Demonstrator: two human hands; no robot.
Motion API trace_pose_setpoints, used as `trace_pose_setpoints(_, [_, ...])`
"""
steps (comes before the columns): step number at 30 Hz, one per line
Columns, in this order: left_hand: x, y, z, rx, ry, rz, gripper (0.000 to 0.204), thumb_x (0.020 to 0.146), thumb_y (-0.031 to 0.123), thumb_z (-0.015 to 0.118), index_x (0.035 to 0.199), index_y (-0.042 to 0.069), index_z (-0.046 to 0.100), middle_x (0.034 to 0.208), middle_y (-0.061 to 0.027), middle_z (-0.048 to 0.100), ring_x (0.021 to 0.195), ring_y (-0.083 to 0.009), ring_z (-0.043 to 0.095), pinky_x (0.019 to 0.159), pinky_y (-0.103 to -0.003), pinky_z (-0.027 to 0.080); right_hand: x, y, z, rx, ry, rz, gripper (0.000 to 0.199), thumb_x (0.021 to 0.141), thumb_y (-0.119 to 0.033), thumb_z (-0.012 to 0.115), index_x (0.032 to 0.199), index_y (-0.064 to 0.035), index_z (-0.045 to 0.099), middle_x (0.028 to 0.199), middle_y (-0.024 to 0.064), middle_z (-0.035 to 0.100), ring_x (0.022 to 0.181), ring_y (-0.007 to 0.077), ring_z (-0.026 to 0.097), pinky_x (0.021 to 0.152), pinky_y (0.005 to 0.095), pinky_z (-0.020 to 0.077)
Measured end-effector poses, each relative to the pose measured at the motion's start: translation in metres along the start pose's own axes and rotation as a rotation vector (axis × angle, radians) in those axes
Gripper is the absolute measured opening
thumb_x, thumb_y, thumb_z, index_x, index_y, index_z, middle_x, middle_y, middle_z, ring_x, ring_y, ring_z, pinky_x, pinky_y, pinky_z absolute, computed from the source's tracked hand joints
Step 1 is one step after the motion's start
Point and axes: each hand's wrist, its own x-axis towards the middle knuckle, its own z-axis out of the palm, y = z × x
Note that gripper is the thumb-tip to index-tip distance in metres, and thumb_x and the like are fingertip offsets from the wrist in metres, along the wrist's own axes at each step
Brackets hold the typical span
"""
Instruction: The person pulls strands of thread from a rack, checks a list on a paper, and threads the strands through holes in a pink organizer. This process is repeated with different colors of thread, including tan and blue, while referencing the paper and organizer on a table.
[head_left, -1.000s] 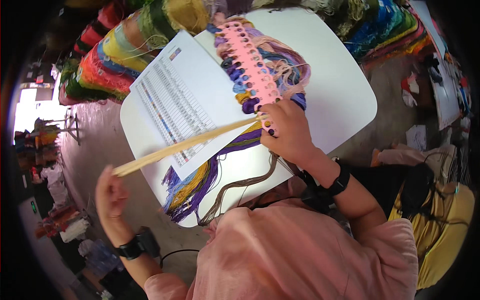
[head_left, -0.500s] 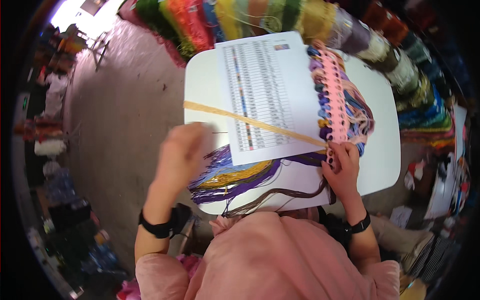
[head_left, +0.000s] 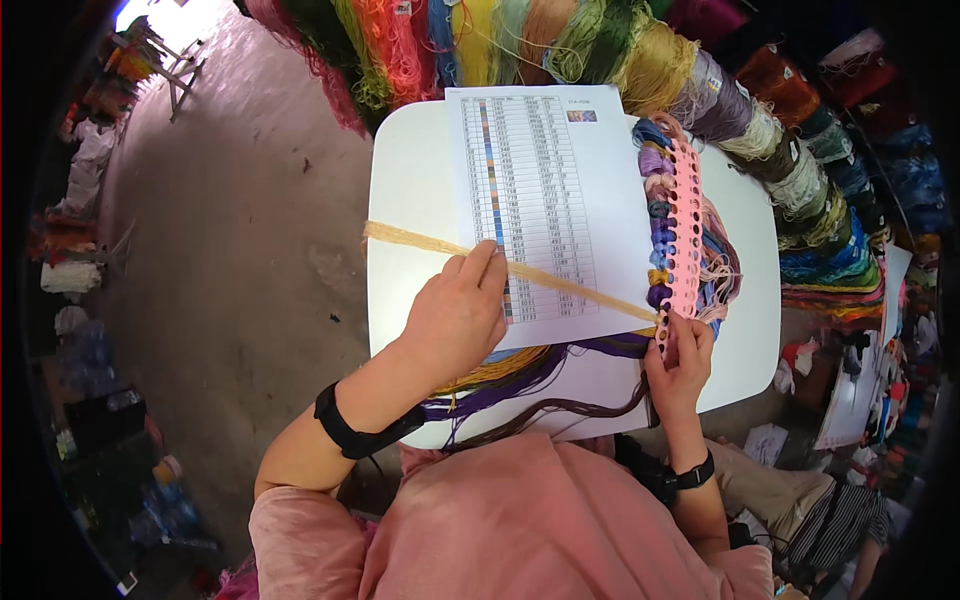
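Thread (head_left: pixel 560 281) (pale yellow, flat bunch) lies obliquely across printed sheet (head_left: pixel 605 205) on white table (head_left: pixel 412 180). Long axis: upper L to lower R; loose end past sheet's L edge, other end at near part of pink card (head_left: pixel 686 215).

L hand (head_left: pixel 455 318) is nearer the loose end, which sits up & L of its fingertips. Palm down, fingers close together over sheet where thread crosses; can't tell if they pinch, press or just hover.

R hand (head_left: pixel 682 362) clamped on near end of card, right beside thread's other end. Card's long axis approx. fore-aft, i.e. steep angle to thread. Knotted bunches (head_left: pixel 662 235) along card's L edge, loose strands (head_left: pixel 725 268) to its R. Purple threads (head_left: pixel 505 394) & brown thread (head_left: pixel 560 403) btwn sheet & pink shirt (head_left: pixel 540 500).
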Motion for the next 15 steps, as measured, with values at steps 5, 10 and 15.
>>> trace_pose_setpoints(5, [0.014, -0.004, -0.012, -0.021, -0.048, -0.052, 0.045, 0.066, 0.010, 0.056, 0.105, -0.006, 0.041, 0.110, -0.0218, 0.040, 0.085, -0.0317, 0.049, 0.075, -0.034, 0.042, -0.005, 0.004, -0.003, 0.015, -0.008, 0.022, 0.035, 0.059, -0.001, 0.061, 0.093, -0.0016, 0.051, 0.089, 0.0119, 0.046, 0.071, 0.0212, 0.049, 0.059, 0.0265, 0.0417])
trace_pose_setpoints(10, [0.030, -0.015, -0.010, 0.120, -0.109, -0.012, 0.045, 0.066, 0.009, 0.056, 0.105, -0.008, 0.040, 0.112, -0.0233, 0.039, 0.087, -0.0323, 0.049, 0.076, -0.034, 0.042, -0.011, 0.005, -0.012, 0.076, -0.066, -0.026, 0.038, 0.057, -0.001, 0.062, 0.093, -0.0009, 0.051, 0.090, 0.0130, 0.045, 0.080, 0.0266, 0.048, 0.068, 0.0291, 0.0413])
trace_pose_setpoints(15, [0.036, -0.017, -0.003, 0.090, -0.035, 0.072, 0.050, 0.065, 0.008, 0.055, 0.107, -0.010, 0.036, 0.115, -0.0240, 0.036, 0.087, -0.0325, 0.049, 0.076, -0.035, 0.042, -0.009, 0.004, -0.011, 0.045, -0.099, -0.054, 0.039, 0.056, -0.003, 0.063, 0.094, -0.0009, 0.054, 0.090, 0.0129, 0.044, 0.079, 0.0250, 0.048, 0.067, 0.0286, 0.0416])
